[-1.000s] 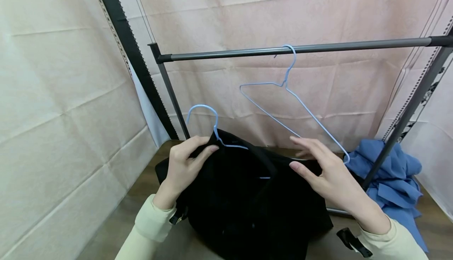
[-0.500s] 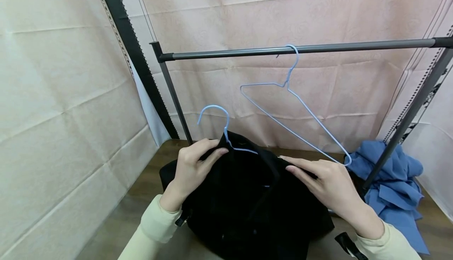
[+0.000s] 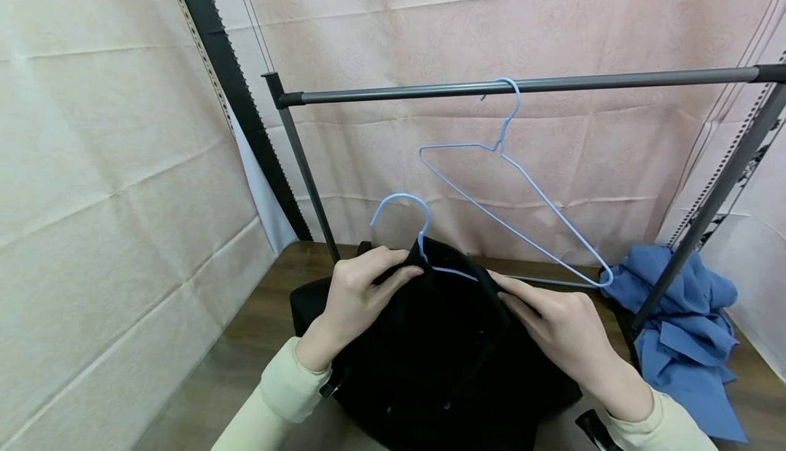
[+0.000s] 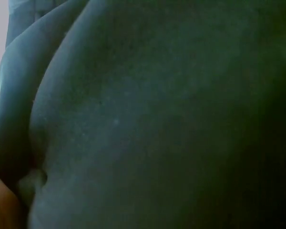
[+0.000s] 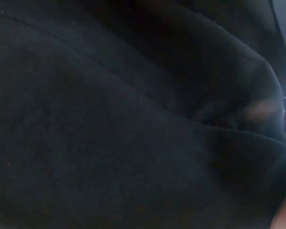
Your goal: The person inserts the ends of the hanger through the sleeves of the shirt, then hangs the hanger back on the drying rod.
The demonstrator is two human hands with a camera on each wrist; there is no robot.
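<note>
A black shirt [image 3: 442, 355] with a collar and small buttons lies bunched above the wooden table. Inside its neck is a light blue wire hanger [image 3: 402, 196], whose hook sticks up out of the collar toward the left. My left hand [image 3: 362, 297] pinches the collar just left of the hook, thumb in front. On the other side, my right hand [image 3: 568, 328] pinches the shirt's right collar edge between thumb and fingers. Dark cloth [image 4: 157, 119] fills the left wrist view, and black fabric with a seam [image 5: 109, 143] fills the right one.
A dark metal rail [image 3: 399, 93] runs across behind the hands. From it hangs a second blue wire hanger [image 3: 457, 144], bare. Crumpled blue cloth [image 3: 688, 348] lies at the right beside the rack's slanting post [image 3: 706, 212]. The wooden table [image 3: 245, 369] extends left.
The right hand has gone from spread fingers over the shirt to pinching its collar edge. The left hand, shirt and hanger have shifted right and slightly down; the hanger's hook has turned somewhat.
</note>
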